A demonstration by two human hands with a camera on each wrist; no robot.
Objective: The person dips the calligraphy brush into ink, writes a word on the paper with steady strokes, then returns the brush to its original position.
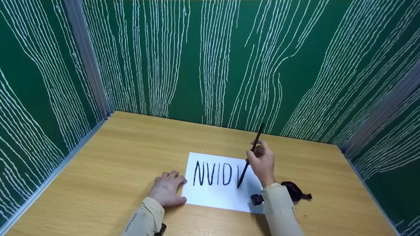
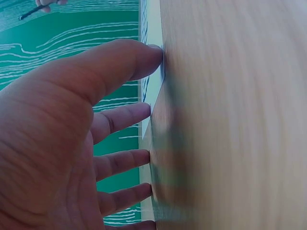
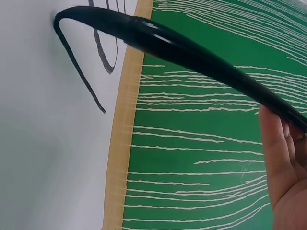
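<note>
My right hand [image 1: 263,162] pinches a slim black brush [image 3: 192,56] high on its handle, the handle leaning up and away. Its dark bristle tip, bent in the right wrist view, meets the white paper [image 1: 213,197] at the bottom of a fresh stroke [image 3: 79,67]. Left of that stroke, large black letters [image 1: 212,173] read N, V, I, D. My left hand [image 1: 167,190] rests by the sheet's left edge with fingers spread. Its thumb and index fingertip are at the paper's margin, while the other fingertips touch the wood.
A glossy black dish [image 1: 292,191] with a short spout or handle sits right of the paper, partly behind my right sleeve. The wooden table [image 1: 98,183] is bounded by green walls [image 1: 183,65] with wavy white lines and grey corner posts.
</note>
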